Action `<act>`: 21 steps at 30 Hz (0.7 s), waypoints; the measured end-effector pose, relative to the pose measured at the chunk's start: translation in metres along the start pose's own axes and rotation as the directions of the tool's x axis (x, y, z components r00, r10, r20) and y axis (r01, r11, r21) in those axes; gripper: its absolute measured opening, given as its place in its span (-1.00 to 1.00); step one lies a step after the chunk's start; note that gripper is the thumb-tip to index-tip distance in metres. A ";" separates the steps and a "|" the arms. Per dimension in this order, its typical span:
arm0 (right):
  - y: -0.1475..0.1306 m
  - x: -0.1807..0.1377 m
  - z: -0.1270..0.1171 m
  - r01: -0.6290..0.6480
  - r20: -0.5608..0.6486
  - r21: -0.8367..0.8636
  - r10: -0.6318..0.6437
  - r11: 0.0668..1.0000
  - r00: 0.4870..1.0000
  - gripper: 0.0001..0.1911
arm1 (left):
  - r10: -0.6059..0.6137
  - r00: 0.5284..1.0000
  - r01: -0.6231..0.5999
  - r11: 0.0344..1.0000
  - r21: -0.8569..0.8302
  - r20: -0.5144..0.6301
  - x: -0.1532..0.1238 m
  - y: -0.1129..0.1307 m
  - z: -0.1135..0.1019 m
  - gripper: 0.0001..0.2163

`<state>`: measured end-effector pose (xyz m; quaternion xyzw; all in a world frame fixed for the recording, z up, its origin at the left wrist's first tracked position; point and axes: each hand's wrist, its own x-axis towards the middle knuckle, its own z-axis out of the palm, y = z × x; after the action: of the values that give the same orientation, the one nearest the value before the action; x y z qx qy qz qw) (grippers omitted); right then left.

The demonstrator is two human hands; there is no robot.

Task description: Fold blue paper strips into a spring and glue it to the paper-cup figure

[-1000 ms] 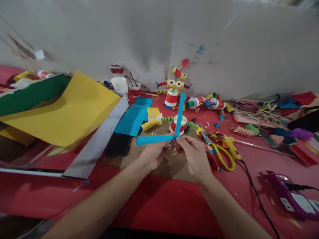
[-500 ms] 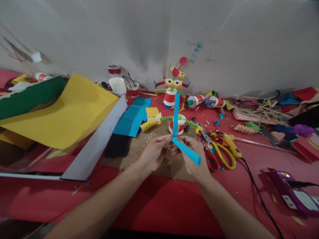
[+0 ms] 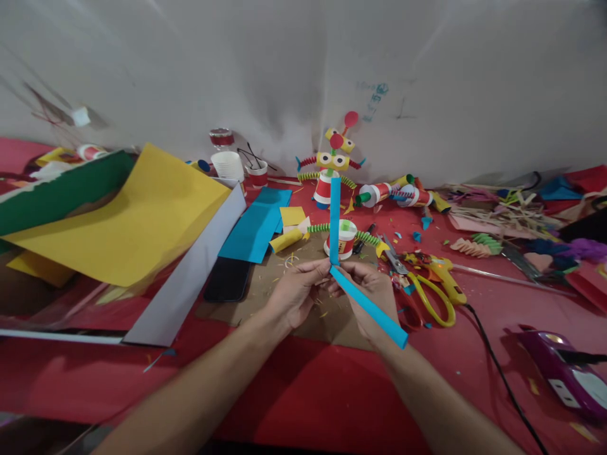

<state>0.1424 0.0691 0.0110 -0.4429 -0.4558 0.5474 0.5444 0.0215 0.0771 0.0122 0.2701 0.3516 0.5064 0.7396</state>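
Two blue paper strips [image 3: 367,305] meet in a corner between my hands, one standing up and the other slanting down over my right hand. My left hand [image 3: 296,291] pinches that corner from the left. From the right, the fingers of my right hand [image 3: 372,294] are closed on the same joint; some fingertips are hidden. Just behind stands a red and white paper cup [image 3: 347,243] with green folded-paper arms. Beside it lies a yellow paper roll [image 3: 287,241]. A sheet of brown cardboard [image 3: 265,297] is under my hands.
Yellow-handled scissors [image 3: 434,303] and a yellow glue gun [image 3: 448,278] lie to the right, its cord running forward. A purple power strip [image 3: 559,366] sits farther right. At left are a black phone [image 3: 227,279], blue paper [image 3: 256,224] and a box with yellow paper [image 3: 128,221]. Cup figures [image 3: 327,186] stand behind.
The slanting blue strip now reaches farther down and right across my right wrist. Both hands keep their hold on the corner. The whole view has shifted slightly.
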 end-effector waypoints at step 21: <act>-0.014 -0.001 0.005 -0.141 -0.014 0.162 0.145 0.977 0.989 -0.81 | -0.040 0.994 0.054 0.989 -0.138 0.097 0.002 -0.006 -0.003 -0.85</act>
<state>0.1396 0.0683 0.0255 -0.4362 -0.3700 0.6146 0.5432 0.0222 0.0770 0.0055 0.2324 0.2861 0.4991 0.7843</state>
